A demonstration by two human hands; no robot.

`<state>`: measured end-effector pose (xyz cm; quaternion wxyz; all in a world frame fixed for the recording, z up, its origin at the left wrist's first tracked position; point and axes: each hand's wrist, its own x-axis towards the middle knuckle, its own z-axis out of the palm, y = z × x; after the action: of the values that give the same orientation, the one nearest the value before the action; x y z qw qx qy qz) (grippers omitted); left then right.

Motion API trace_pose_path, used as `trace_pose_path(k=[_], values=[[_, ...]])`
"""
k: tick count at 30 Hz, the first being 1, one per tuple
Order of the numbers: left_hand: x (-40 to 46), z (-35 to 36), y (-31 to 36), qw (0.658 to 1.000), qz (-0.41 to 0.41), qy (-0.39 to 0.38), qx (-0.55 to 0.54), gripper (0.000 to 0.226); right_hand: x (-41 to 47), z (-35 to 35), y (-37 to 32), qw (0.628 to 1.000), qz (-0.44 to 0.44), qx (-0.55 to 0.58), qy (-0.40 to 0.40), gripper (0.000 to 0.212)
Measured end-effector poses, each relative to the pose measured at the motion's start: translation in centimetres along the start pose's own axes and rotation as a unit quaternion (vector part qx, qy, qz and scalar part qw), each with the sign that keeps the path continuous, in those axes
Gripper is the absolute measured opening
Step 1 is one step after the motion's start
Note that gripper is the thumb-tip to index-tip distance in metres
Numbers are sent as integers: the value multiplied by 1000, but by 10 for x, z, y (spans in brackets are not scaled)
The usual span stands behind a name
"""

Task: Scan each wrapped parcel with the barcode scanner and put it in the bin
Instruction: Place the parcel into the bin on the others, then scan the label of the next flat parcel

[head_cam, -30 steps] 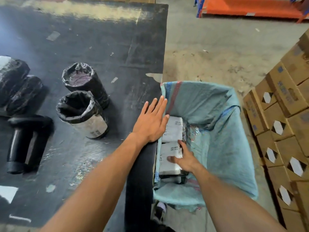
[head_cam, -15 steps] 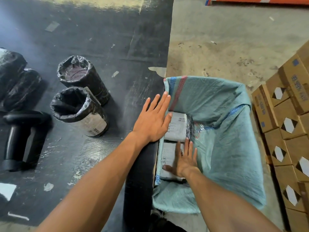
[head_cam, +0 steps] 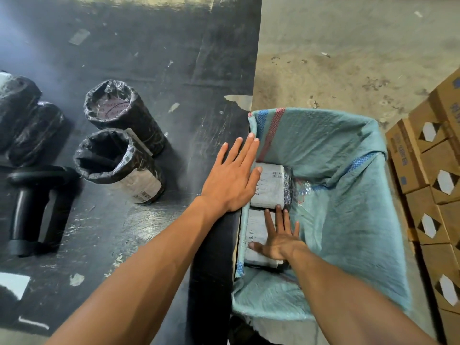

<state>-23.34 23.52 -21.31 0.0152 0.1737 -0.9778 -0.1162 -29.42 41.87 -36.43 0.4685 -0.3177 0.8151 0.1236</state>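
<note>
Two flat parcels with white printed labels already lie in the bin lined with a teal woven sack [head_cam: 348, 170], which stands just beside the dark scuffed desk [head_cam: 149, 46]. The far parcel [head_cam: 270, 186] sits against the sack wall nearest the desk, and the near parcel [head_cam: 255, 235] lies right behind it, closer to the person. The right hand [head_cam: 280, 241] rests flat on the near parcel, fingers [head_cam: 278, 217] straight and spread, gripping nothing. The left hand [head_cam: 232, 181] lies flat at the desk edge, fingers extended, also holding nothing.

At least two black-wrapped cylindrical parcels [head_cam: 119, 160] stand upright on the desk, with more dark wrapped bundles [head_cam: 27, 118] at the left edge. The black handheld barcode scanner [head_cam: 32, 207] lies on the desk near them, untouched. By my judgement, most of the work remains.
</note>
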Motion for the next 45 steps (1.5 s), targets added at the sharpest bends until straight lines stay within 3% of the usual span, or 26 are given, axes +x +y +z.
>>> trace_pose_path(k=[6, 14, 19, 24, 30, 37, 41, 45], values=[[1, 0, -2, 1000, 5, -1, -26, 65, -17, -26, -10, 999, 17, 24, 29, 98], [-2, -16, -1, 994, -2, -23, -102, 73, -78, -78, -7, 952, 7, 179, 247, 89], [-1, -67, -6, 995, 27, -1, -99, 52, -131, -114, -27, 898, 30, 237, 370, 83], [-8, -154, -37, 994, 65, 57, -73, 51, -194, -154, -90, 862, 17, 241, 446, 93], [-35, -258, -136, 987, 42, 144, -62, 51, -254, -204, -207, 817, -51, 199, 539, 90], [-90, -301, -295, 986, -91, 140, -19, 61, -275, -211, -358, 832, -149, 146, 514, 95], [-128, -292, -377, 978, -177, 113, -11, 61, -254, -193, -426, 877, -160, 96, 443, 95], [-154, -271, -428, 964, -251, 84, -33, 80, -221, -164, -465, 922, -118, 39, 368, 98]])
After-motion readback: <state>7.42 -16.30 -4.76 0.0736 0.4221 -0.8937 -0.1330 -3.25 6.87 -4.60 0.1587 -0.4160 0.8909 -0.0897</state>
